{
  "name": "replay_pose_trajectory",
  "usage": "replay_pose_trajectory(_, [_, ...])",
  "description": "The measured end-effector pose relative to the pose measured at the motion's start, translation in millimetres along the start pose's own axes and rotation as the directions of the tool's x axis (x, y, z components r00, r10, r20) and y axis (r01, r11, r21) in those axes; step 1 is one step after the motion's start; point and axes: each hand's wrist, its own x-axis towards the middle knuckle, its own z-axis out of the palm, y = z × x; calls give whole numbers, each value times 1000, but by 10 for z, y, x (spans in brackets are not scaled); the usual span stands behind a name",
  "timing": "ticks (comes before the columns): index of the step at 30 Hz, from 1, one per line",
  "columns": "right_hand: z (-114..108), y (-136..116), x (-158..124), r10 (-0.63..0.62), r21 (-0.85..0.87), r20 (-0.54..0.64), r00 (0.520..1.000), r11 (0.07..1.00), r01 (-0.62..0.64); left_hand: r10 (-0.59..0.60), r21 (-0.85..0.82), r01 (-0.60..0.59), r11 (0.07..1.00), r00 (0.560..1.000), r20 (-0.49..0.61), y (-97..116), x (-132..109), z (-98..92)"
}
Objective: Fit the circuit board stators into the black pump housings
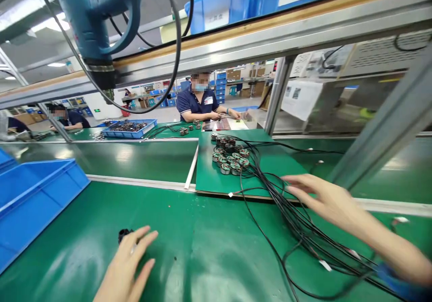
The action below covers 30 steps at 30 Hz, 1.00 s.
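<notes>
Snag risk in the tangled cables

In the head view, a cluster of round parts sits on the green board, cables trailing over its front edge. The right hand, fingers loosely extended, is at the board's right side, by the cables; contact is unclear. The left hand, fingers spread, is in front and left of the board, just beside a small black piece. Tugging one crossed cable could drag neighbouring parts off the board.
</notes>
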Motion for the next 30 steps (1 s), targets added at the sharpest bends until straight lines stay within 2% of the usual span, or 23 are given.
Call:
replay_pose_trajectory(2, [447,-218,526,-129,-40,76,989,990,132,-16,207,26,978,999,-49,-360,-22,-91])
replay_pose_trajectory(5, [975,-419,1171,-214,-127,110,971,965,227,-63,295,52,954,998,27,-728,-113,-166])
replay_pose_trajectory(7, [1182,-428,1415,-234,-168,96,968,954,247,-140,243,98,965,977,161,-772,-176,-223])
replay_pose_trajectory(9, [1306,-382,1511,-250,-176,59,967,951,256,-222,164,181,970,931,288,-692,-195,-295])
replay_pose_trajectory(10, [1352,-356,1520,-260,-170,35,965,950,262,-249,132,217,967,910,331,-634,-180,-331])
replay_pose_trajectory(12, [1434,-329,1488,-279,-145,-29,960,951,272,-243,110,218,970,905,350,-543,-115,-390])
replay_pose_trajectory(17, [1585,-442,1335,-305,-98,-84,949,950,297,-77,195,3,981,925,373,-539,60,-415])
replay_pose_trajectory(20, [1614,-518,1279,-296,-100,-42,954,952,290,-4,206,-77,975,930,367,-559,133,-371])
replay_pose_trajectory(26, [1569,-645,1211,-278,2,207,938,959,284,40,-62,-21,998,943,330,-501,258,-306])
replay_pose_trajectory(28, [1446,-742,1190,-264,73,258,929,965,254,40,-136,3,991,950,309,-434,282,-267])
replay_pose_trajectory(30, [1179,-862,1161,-245,153,268,932,966,210,14,-274,73,959,953,304,-330,310,-193])
